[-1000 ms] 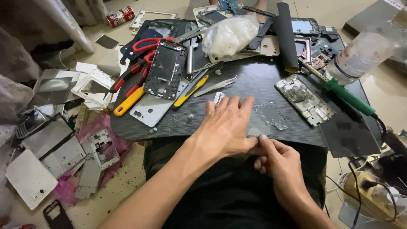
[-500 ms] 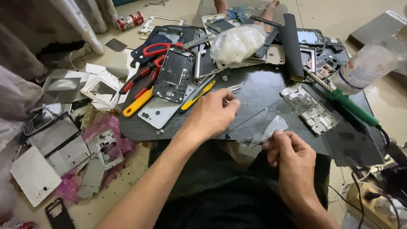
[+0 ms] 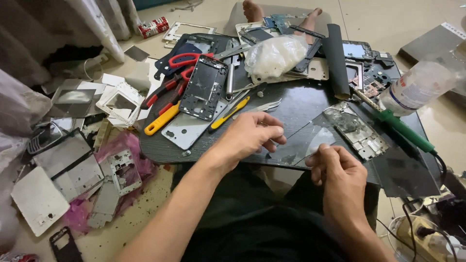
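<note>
Glass panel (image 3: 303,140), thin, clear and cracked, now lies tilted over the near edge of the dark work board (image 3: 301,104), its right end raised off the surface; a second ago it lay flat under both hands. The left hand (image 3: 250,136) presses its far-left edge, fingers curled narrow on what looks like a thin tool, though I cannot tell for sure. The right hand (image 3: 337,172) has drawn back toward the lap and pinches the panel's near-right corner between thumb and fingertips. Just right of it lies a bare phone frame (image 3: 357,128); farther right, a green-handled soldering iron (image 3: 405,131).
</note>
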